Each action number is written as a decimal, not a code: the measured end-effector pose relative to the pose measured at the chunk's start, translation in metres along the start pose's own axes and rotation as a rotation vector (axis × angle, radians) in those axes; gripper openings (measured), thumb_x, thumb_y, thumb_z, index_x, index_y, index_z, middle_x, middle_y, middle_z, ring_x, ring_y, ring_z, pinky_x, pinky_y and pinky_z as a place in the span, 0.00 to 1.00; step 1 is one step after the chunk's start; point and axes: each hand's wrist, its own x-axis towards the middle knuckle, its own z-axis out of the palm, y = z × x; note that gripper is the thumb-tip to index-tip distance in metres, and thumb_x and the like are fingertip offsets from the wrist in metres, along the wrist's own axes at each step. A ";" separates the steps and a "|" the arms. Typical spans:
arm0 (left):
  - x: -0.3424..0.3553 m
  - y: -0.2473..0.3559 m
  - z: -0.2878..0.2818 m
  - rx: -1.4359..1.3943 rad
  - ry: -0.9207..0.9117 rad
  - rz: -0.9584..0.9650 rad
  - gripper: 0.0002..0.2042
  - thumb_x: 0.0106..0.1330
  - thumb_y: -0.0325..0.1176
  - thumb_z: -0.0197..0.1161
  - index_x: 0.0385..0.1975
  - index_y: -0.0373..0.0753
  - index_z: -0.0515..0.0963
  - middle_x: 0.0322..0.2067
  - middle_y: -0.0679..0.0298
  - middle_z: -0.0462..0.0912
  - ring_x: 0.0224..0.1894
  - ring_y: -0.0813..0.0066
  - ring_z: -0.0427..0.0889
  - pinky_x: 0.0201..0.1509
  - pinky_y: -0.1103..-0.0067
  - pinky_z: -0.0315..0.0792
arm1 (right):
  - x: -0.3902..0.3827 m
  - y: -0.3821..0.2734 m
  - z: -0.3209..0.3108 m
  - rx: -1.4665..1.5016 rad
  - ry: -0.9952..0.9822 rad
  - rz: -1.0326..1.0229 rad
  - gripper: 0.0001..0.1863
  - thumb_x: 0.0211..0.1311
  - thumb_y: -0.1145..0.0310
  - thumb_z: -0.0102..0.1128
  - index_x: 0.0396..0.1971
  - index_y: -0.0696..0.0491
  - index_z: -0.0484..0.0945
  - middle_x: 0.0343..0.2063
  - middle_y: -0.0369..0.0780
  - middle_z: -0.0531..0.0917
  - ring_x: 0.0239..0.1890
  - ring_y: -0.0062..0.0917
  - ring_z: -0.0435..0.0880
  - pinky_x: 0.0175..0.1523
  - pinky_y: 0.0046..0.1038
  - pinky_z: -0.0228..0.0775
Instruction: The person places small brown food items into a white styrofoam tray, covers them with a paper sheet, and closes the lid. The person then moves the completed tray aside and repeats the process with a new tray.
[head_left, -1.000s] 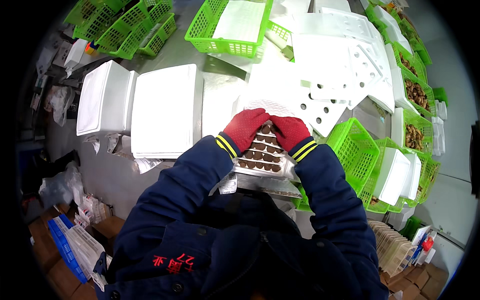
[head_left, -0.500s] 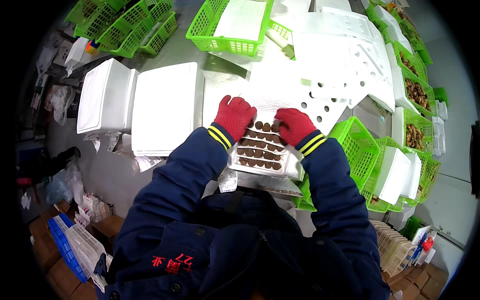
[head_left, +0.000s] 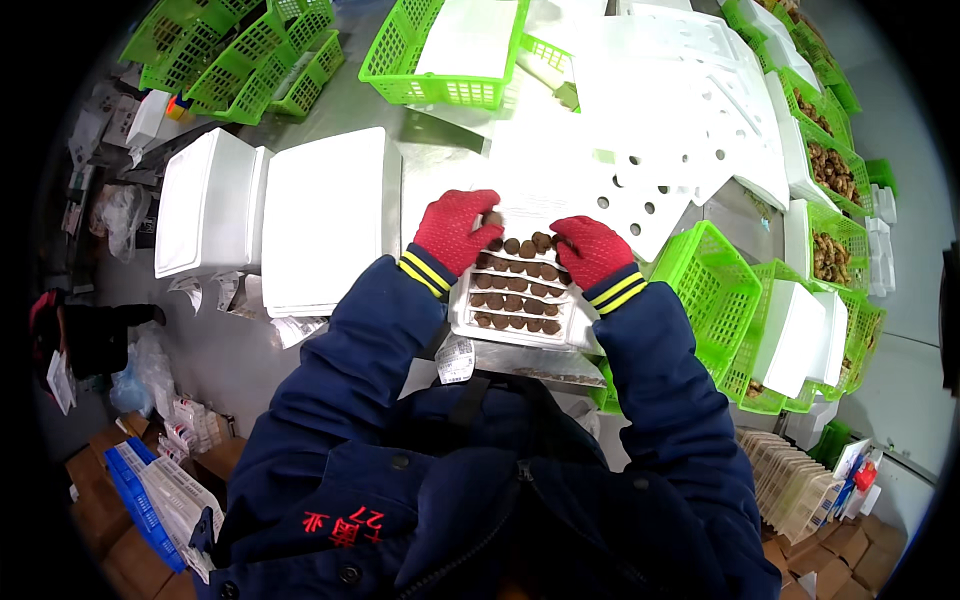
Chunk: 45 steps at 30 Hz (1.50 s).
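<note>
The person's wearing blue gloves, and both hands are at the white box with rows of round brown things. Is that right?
Not quite: the gloves are red, not blue, as the head view shows. The left hand and right hand are indeed at the white box with rows of round brown things.

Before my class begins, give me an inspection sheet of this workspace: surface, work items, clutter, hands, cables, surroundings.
Surface: grey metal table, partly covered by white perforated sheets.
Work items: white container holding rows of round brown pieces.
Clutter: green baskets at right; white boxes at left.
Hands: both red-gloved; left hand appears to pinch one piece; right hand is at the far row's right end.
Cables: nothing seen.
Surroundings: cardboard at lower left.
</note>
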 end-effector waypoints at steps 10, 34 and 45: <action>0.016 0.016 0.067 -0.124 -0.276 0.025 0.12 0.66 0.33 0.54 0.46 0.37 0.76 0.43 0.52 0.80 0.48 0.52 0.76 0.53 0.66 0.70 | -0.001 -0.004 -0.001 -0.048 -0.080 0.370 0.13 0.57 0.60 0.57 0.38 0.50 0.80 0.32 0.45 0.83 0.35 0.42 0.82 0.41 0.40 0.74; 0.031 0.000 0.071 -0.315 -0.453 -0.015 0.19 0.62 0.22 0.54 0.55 0.39 0.72 0.45 0.53 0.81 0.47 0.61 0.81 0.52 0.72 0.74 | -0.006 -0.011 -0.006 0.025 -0.167 0.513 0.16 0.53 0.55 0.65 0.32 0.52 0.77 0.29 0.44 0.83 0.32 0.38 0.83 0.39 0.36 0.74; 0.032 0.007 0.078 -0.256 -0.538 0.148 0.17 0.61 0.23 0.55 0.52 0.39 0.75 0.45 0.51 0.79 0.48 0.54 0.78 0.54 0.68 0.72 | -0.026 0.022 -0.015 0.795 0.121 0.684 0.15 0.55 0.68 0.67 0.40 0.60 0.81 0.28 0.40 0.85 0.28 0.19 0.82 0.35 0.20 0.75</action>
